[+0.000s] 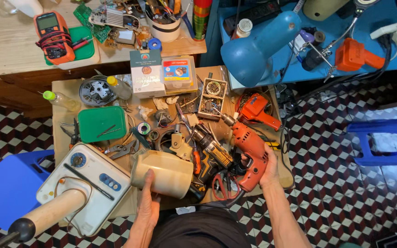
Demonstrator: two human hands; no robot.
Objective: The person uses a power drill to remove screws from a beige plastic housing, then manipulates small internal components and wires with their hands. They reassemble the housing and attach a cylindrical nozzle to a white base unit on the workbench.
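1. The right hand (266,167) is clamped round the grip of an orange drill (249,149) near the bench's front right edge, its chuck aimed up and left toward the middle
2. The left hand (149,202) has its fingers wrapped on a cream housing (164,173) at the front edge, just beside a white fan base (86,186)
3. Risk, as I judge it: red snips (224,186) and a black-and-yellow driver (212,149) lie touching the drill, so swinging it could drag them off the bench (63,87); its cord, probably lost in the clutter, could snag
4. The housing overhangs the edge; a slack grip would drop it to the floor
5. At the back edge a white-and-green box (146,73) stands beside a clear case (178,72) with a red, blue and orange label
6. A green lid (102,123) lies left of centre
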